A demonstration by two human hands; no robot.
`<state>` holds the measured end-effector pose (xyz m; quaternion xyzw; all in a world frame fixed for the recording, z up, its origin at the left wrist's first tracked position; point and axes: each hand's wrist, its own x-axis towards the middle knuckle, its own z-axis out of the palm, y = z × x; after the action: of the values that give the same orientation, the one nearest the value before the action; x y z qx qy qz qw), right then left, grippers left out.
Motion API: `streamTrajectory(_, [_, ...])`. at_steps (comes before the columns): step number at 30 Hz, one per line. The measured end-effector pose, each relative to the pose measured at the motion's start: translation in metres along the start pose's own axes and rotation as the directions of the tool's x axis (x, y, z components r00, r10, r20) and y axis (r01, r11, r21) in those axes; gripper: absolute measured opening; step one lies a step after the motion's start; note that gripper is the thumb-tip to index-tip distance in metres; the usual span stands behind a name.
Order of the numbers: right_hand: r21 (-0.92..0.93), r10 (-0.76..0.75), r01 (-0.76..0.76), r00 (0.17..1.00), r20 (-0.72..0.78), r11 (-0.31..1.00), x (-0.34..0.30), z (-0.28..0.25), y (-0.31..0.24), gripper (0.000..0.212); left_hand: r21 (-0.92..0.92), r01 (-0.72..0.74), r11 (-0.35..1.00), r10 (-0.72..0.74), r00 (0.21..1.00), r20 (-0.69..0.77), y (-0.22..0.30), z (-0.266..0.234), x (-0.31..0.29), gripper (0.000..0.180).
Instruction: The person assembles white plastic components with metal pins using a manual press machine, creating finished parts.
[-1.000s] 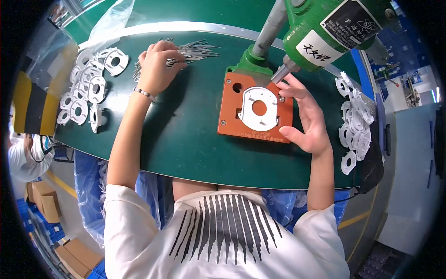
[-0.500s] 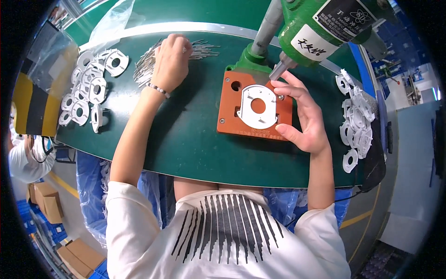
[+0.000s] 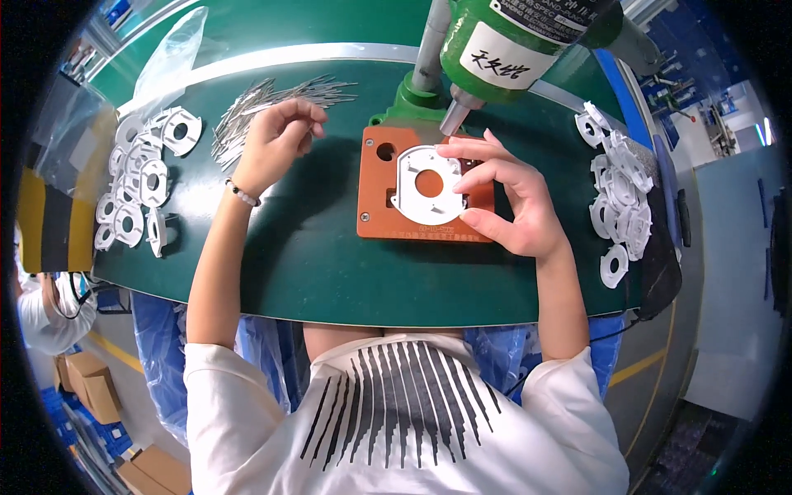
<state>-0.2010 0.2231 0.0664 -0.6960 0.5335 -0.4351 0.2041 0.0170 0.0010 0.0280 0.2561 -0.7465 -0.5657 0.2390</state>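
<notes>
A white plastic part (image 3: 407,183) with a round central hole lies flat in the orange fixture block (image 3: 375,227). My right hand (image 3: 521,198) is curled over the block's right side, its thumb and fingertips on the part's right edge. Left of the block, my left hand (image 3: 279,142) hovers at the near edge of a heap of thin metal pins (image 3: 238,115). Thumb and fingers of that hand are pinched together; anything between them is too small to make out. Over the block's far side points the metal tip (image 3: 459,111) of a green press (image 3: 487,58).
More white plastic parts lie in a pile (image 3: 140,177) at the table's left and another (image 3: 623,186) at its right. The press column (image 3: 431,49) rises behind the block. Blue bins with plastic liners (image 3: 157,338) stand below the near table edge (image 3: 371,324).
My left hand has drawn back from the middle of the pin heap toward its near edge, fingers now pinched. My right fingers have closed in on the white part's edge. The whole view has shifted slightly.
</notes>
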Motion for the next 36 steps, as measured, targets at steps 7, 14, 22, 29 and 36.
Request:
streamTrajectory(7, [0.006,-0.023,0.023,1.000,-0.015,1.000,-0.001,0.000,0.003,0.021,-0.086,-0.059,0.995,0.053,0.996,-0.073,0.005,0.013,-0.005,0.017])
streamTrajectory(14, [0.222,0.041,0.049,0.924,-0.380,0.974,0.000,0.016,0.009,0.026,0.425,-0.536,0.730,0.654,0.728,-0.205,0.026,0.035,-0.003,0.012])
streamTrajectory(22, [0.045,0.005,0.015,0.910,-0.414,0.999,-0.001,0.032,0.014,0.029,0.145,-0.445,0.884,0.462,0.878,-0.121,0.054,0.095,-0.012,0.020])
streamTrajectory(29, [0.019,0.035,-0.030,0.924,-0.382,0.999,-0.001,0.029,0.011,0.031,0.260,-0.433,0.863,0.467,0.880,-0.084,0.060,0.097,-0.011,0.019])
streamTrajectory(36, [-0.105,-0.038,0.000,0.930,-0.366,0.995,0.001,0.028,0.011,0.029,0.304,-0.467,0.830,0.504,0.862,-0.051,0.057,0.097,-0.010,0.021])
